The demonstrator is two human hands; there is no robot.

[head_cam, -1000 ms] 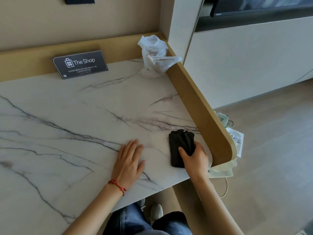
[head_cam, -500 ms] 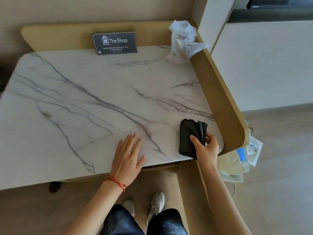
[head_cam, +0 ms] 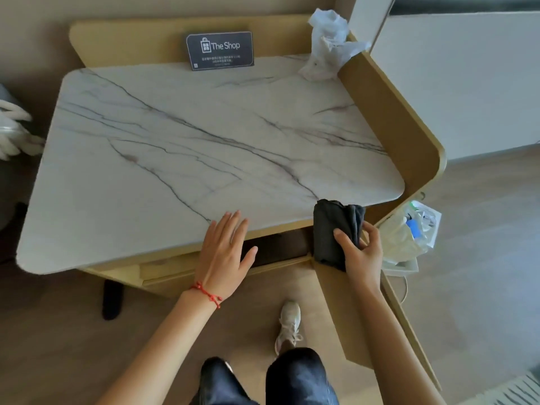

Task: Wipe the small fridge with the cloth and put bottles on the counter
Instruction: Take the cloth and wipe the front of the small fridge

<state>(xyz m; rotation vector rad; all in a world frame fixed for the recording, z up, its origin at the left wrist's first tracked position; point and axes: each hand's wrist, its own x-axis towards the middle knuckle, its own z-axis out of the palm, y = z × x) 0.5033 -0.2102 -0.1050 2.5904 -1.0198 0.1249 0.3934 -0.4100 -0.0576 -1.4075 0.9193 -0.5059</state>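
Observation:
My right hand (head_cam: 361, 252) grips a folded dark grey cloth (head_cam: 333, 229), held at the front right corner of the white marble counter (head_cam: 204, 147), partly past its front edge. My left hand (head_cam: 225, 252) is flat with fingers spread, its fingertips over the counter's front edge, holding nothing. A red string bracelet is on my left wrist. No fridge and no bottles are visible; a dark gap (head_cam: 274, 247) shows under the counter between my hands.
A black "The Shop" sign (head_cam: 219, 50) leans against the wooden back rim. A crumpled white plastic bag (head_cam: 327, 45) sits in the back right corner. A wooden side panel (head_cam: 409, 133) borders the right. White bags (head_cam: 409, 232) lie on the floor at right.
The view has pulled back and tilted down, showing the counter's front edge, my legs and shoes. My right hand has drawn the cloth from the counter top to its front edge.

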